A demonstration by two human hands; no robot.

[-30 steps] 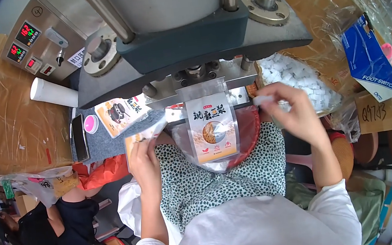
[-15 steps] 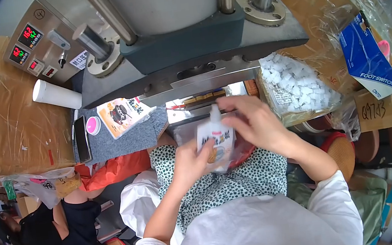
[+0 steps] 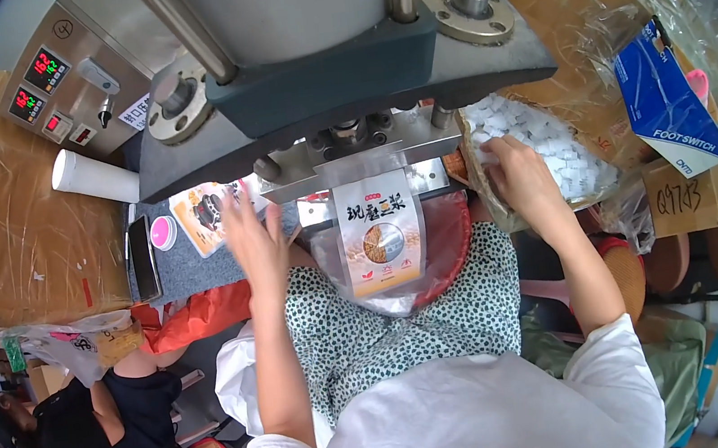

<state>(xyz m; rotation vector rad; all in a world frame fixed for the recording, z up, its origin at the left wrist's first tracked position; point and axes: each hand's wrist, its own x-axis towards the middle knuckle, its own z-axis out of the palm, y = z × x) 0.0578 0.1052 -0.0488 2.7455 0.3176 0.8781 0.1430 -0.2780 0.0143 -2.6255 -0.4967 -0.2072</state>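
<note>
A flat white-and-gold printed pouch (image 3: 382, 243) hangs with its upper end at the metal press bar (image 3: 281, 180). Neither hand touches it. My left hand (image 3: 250, 238) is raised to the left of the pouch, fingers spread and holding nothing, near similar printed pouches (image 3: 202, 216) on a grey felt mat (image 3: 232, 257). My right hand (image 3: 527, 179) reaches to the near edge of a bag-lined box of small white plastic pieces (image 3: 563, 152). Its fingers are curled down among them; the fingertips are partly hidden, so what they hold cannot be made out.
The heavy press (image 3: 324, 93) overhangs the work spot. A red-rimmed round container (image 3: 461, 251) sits beneath the pouch. On the left are a white cylinder (image 3: 94, 177), a pink-topped round lid (image 3: 163, 232) and a phone (image 3: 142, 257). Another person (image 3: 104, 421) sits lower left.
Both hands have let go of the pouch, which stays at the press bar. My left hand moved left, my right hand right to the box. The press's guide pins and bar have come down.
</note>
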